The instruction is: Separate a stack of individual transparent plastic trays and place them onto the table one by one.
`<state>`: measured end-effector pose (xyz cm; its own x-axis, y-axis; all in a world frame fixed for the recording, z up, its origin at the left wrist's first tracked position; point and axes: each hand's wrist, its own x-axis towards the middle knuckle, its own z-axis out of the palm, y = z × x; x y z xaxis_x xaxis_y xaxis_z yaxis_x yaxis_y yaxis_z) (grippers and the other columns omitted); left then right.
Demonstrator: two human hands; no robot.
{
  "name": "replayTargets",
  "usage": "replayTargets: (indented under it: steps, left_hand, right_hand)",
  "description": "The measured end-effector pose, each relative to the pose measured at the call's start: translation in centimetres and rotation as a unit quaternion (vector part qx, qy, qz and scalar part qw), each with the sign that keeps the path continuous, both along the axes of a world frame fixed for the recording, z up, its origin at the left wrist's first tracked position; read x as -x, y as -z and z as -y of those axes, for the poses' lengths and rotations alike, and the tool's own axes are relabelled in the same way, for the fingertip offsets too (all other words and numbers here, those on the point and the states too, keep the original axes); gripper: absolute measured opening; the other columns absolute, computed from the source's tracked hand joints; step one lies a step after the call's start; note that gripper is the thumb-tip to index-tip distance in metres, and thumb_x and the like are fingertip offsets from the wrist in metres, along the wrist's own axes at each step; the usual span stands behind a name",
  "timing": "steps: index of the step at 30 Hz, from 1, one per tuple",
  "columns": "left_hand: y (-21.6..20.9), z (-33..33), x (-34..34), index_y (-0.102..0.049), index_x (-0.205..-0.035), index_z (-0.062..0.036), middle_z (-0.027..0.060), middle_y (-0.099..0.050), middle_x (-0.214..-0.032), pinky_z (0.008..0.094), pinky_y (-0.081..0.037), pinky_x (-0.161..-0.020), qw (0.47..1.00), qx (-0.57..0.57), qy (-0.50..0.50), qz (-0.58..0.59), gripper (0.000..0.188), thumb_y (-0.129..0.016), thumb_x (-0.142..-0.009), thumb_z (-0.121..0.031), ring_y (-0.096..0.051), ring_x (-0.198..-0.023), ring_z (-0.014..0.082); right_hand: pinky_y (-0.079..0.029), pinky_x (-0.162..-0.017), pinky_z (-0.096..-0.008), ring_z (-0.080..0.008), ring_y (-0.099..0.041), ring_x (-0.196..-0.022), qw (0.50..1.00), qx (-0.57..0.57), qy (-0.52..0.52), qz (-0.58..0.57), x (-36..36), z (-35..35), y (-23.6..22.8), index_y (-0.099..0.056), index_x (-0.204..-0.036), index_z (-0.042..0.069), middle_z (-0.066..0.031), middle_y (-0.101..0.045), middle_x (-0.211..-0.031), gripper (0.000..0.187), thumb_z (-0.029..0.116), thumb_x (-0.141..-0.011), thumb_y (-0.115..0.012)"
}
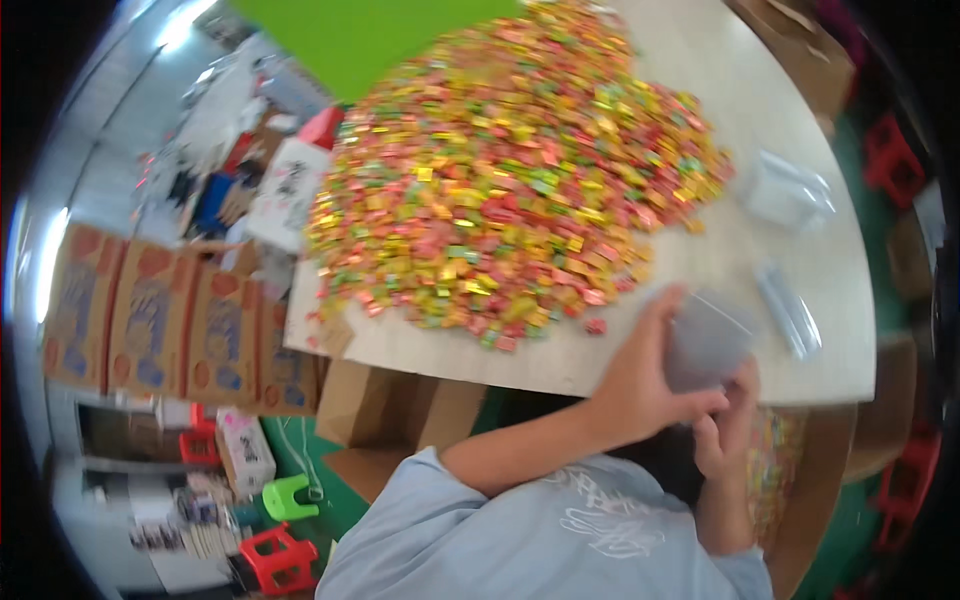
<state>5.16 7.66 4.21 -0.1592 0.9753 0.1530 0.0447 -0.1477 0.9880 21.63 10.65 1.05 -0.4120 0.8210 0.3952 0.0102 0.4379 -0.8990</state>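
A greyish, see-through plastic piece (708,342), like a pouch or thin tub, is held over the table's near edge; its exact kind is blurred. My left hand (648,372) grips its left side, fingers along the edge and thumb across the bottom. At its lower right, my right hand (733,415) closes on it, the thumb near the left one. Beyond my hands, a large heap of small candies (490,190) in shiny gold, red, orange and green wrappers covers much of the pale table (840,340).
Two clear plastic packs (788,192) (790,312) lie on the table's right side. A bright green sheet or board (380,35) is at the far left. Open cardboard boxes stand below the near edge, the right one (822,500) holding wrapped candies. Printed cartons (150,320) line the left.
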Motion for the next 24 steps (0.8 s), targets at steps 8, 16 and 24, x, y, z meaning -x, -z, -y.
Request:
replayTargets:
  steps: [8,16,24]
  left_hand:
    - [0.1,1.4,4.2,-0.021,-0.149,-0.0031,0.0125,-0.041,-0.140,0.0379,-0.041,-0.103,0.992,-0.024,-0.081,0.089,0.115,-0.088,-0.067,-0.048,-0.047,-0.125,0.0229]
    - [1.7,2.1,5.8,-0.026,-0.148,-0.0009,0.0093,-0.046,-0.135,0.0357,-0.042,-0.101,0.980,-0.016,-0.116,0.161,0.112,-0.086,-0.068,-0.053,-0.049,-0.122,0.0205]
    - [2.8,2.0,7.9,-0.029,-0.145,-0.0015,0.0096,-0.048,-0.134,0.0355,-0.041,-0.102,0.978,-0.010,-0.135,0.162,0.106,-0.085,-0.070,-0.051,-0.050,-0.121,0.0207]
  right_hand:
    - [-0.038,-0.097,-0.0382,-0.0273,-0.054,-0.106,0.988,-0.114,0.048,0.096,-2.1,-6.2,-4.4,-0.058,-0.113,-0.004,-0.0185,-0.056,-0.114,0.035,0.022,-0.091,-0.053]
    - [-0.042,-0.089,-0.0280,-0.0159,-0.054,-0.096,0.979,-0.083,0.137,0.127,-4.4,-8.7,-2.0,-0.060,-0.105,-0.001,-0.0065,-0.060,-0.103,0.015,0.000,-0.093,-0.052]
    - [-0.042,-0.088,-0.0292,-0.0191,-0.056,-0.097,0.951,-0.127,0.169,0.228,-3.4,-8.2,-1.4,-0.062,-0.105,0.003,-0.0087,-0.060,-0.101,0.014,0.004,-0.092,-0.057]
